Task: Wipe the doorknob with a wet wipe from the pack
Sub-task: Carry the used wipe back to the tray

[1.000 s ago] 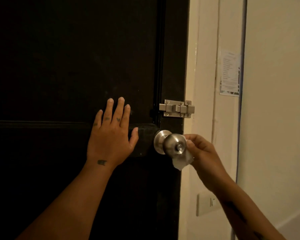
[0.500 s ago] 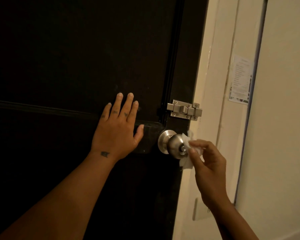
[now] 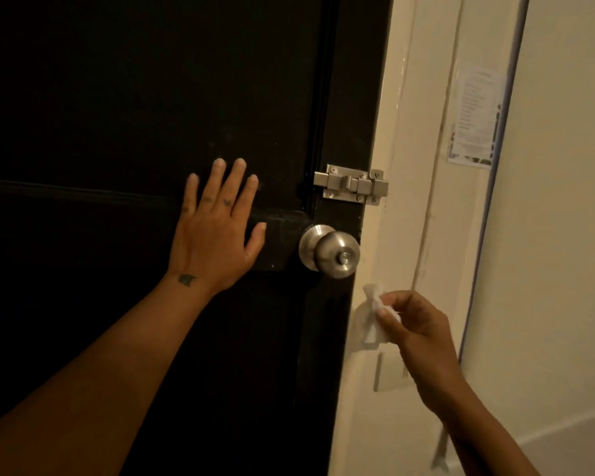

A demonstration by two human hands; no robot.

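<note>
Beside the door's edge, we are drawing our right hand [image 3: 421, 326] away from the knob [image 3: 337, 254]; it is now hanging below and to the right of it, apart from it, with thumb and fingers pinching the crumpled wipe [image 3: 371, 333]. Half a second ago the wipe was pressing on the knob's face, and a second ago it was rubbing the knob's underside, so contact is only just ending. We are reading this as the wiping pass finishing, or as a pause to re-fold the wipe before another pass; we cannot tell which. Our left hand [image 3: 213, 235] is staying flat on the dark door [image 3: 134, 97], fingers straight and spread, just left of the knob, holding nothing and steadying the door as before. The knob is sitting bare and shiny under the sliding bolt [image 3: 351, 183]. The view is also tilting more than earlier, so the pale frame [image 3: 404, 159] is leaning to the right.
</note>
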